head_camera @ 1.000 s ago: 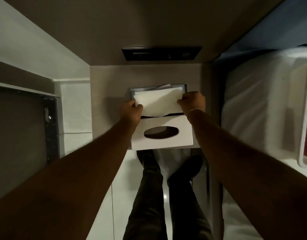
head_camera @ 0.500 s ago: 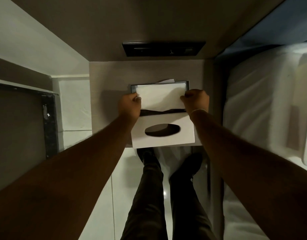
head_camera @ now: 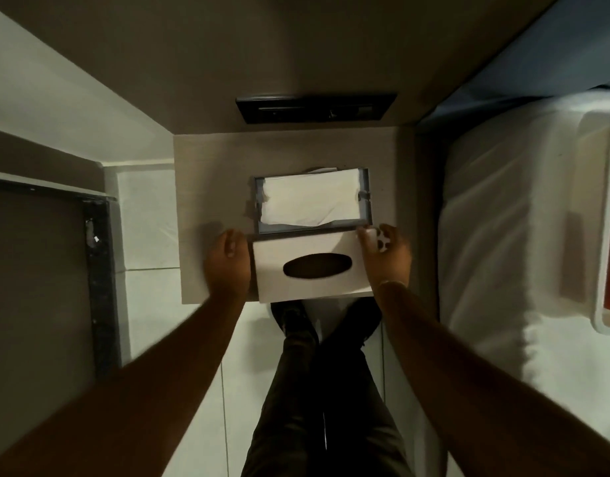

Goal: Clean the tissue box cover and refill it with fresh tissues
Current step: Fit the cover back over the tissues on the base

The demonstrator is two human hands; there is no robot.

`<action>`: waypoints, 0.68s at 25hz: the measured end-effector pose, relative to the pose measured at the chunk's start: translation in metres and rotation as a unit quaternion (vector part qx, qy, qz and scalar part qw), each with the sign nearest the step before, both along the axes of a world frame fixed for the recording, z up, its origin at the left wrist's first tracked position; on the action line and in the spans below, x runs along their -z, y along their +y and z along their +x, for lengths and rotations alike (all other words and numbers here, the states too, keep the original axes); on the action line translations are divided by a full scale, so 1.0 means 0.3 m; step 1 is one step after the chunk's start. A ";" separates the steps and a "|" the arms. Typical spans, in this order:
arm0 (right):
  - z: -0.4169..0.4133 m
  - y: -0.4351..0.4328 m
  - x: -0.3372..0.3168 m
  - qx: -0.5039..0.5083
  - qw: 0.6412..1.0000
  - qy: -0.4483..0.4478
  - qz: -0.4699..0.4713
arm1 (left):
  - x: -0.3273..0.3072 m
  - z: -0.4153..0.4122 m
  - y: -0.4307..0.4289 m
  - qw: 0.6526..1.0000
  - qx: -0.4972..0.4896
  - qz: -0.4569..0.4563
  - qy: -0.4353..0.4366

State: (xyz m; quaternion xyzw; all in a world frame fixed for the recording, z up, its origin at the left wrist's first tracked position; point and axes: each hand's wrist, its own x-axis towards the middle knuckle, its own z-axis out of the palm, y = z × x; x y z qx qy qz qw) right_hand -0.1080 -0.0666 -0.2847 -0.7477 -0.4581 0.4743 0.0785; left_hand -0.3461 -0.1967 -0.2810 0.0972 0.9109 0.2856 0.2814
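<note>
1. Left hand [head_camera: 227,261]: positioned at the left end of the white lid [head_camera: 310,266], touching or just beside its edge; fingers loosely curled, thumb pointing away from the body. Blurred; grip cannot be confirmed.
2. Right hand [head_camera: 386,258]: at the lid's right end, fingertips resting on its far right corner.
3. Both forearms bare, extended forward, converging toward the lid.
4. Legs in dark trousers stand below the lid.

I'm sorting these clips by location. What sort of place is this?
Probably a bedroom, perhaps a hotel room: a bed with white sheets sits right beside a small bedside table, a dark switch panel is set in the wall above it, and the floor is pale tile.
</note>
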 end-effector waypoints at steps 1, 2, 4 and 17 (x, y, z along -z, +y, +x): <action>0.006 -0.040 0.005 -0.003 0.999 0.006 -0.034 | -0.008 0.040 -0.037 0.999 -0.009 -0.019 -0.025; 0.010 -0.073 0.007 -0.013 0.998 0.010 -0.055 | -0.015 0.086 -0.067 0.997 -0.007 -0.026 -0.067; 0.010 -0.112 0.011 -0.029 0.997 0.012 -0.073 | -0.032 0.168 -0.116 0.988 0.010 -0.020 -0.155; -0.033 -0.023 -0.114 -0.004 1.000 0.018 0.021 | -0.091 0.219 -0.029 0.989 -0.089 0.012 -0.120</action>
